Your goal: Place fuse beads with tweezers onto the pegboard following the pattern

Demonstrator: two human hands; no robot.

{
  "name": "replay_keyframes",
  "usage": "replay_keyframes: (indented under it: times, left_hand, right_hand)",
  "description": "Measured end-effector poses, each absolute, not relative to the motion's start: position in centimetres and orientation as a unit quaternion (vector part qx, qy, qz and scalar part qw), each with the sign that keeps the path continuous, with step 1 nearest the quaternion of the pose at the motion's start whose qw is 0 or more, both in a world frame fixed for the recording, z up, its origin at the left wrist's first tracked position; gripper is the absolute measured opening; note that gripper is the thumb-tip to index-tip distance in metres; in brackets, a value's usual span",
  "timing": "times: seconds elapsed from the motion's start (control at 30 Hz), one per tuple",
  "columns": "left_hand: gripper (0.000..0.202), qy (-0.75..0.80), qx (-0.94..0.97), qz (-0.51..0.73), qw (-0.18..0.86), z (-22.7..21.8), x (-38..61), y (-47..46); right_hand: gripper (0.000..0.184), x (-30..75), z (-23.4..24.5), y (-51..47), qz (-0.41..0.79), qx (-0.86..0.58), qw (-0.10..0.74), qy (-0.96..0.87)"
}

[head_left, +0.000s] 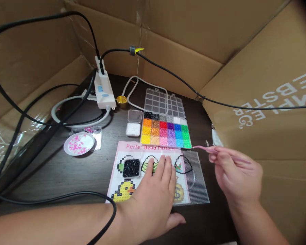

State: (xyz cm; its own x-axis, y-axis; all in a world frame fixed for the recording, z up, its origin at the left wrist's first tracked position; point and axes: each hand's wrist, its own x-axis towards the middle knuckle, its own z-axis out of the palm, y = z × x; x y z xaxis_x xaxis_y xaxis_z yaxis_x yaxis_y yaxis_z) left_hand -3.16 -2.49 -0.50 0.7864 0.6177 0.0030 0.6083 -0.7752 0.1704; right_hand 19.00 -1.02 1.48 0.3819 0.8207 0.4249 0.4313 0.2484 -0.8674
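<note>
My left hand (pixel 155 194) lies flat with fingers stretched out on the bead pattern sheet (pixel 132 148), beside a small square tray of black beads (pixel 131 167). My right hand (pixel 236 177) pinches pink tweezers (pixel 206 149), whose tip points left toward the clear pegboard (pixel 199 183) lying over the sheet's right part. A partial black bead outline (pixel 184 164) sits on the pegboard. Just behind the sheet stands the open bead box (pixel 165 133) with many coloured compartments, its clear lid (pixel 164 102) folded back.
A white dish of pink beads (pixel 79 143) rests at the left on another pegboard. A small box of white beads (pixel 133 129), a gold cap (pixel 121 100), a white power adapter (pixel 104 89) and black cables (pixel 66 195) cross the dark table. Cardboard walls (pixel 257 102) surround everything.
</note>
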Motion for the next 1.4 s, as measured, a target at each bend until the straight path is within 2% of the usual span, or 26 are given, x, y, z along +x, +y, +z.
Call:
replay_keyframes:
  times: [0.2,0.47,0.83,1.4]
  left_hand:
    - [0.099,0.332,0.939,0.031,0.089,-0.5,-3.2,-2.4]
    - [0.099,0.332,0.940,0.034,0.070,-1.1,-3.0,-2.4]
    - [0.098,0.338,0.936,0.027,0.097,-0.6,-2.9,-1.8]
    - [0.098,0.334,0.938,0.035,0.082,-0.9,-3.0,-2.1]
  right_hand:
    - [0.015,19.0,-1.6,-3.7,0.171,-0.652,0.539,-0.505]
    - [0.014,17.6,-0.9,-2.7,0.190,-0.671,0.513,-0.501]
    - [0.016,17.6,-0.9,-2.3,0.190,-0.657,0.512,-0.520]
    - [0.013,17.7,-1.0,-2.3,0.202,-0.661,0.526,-0.497]
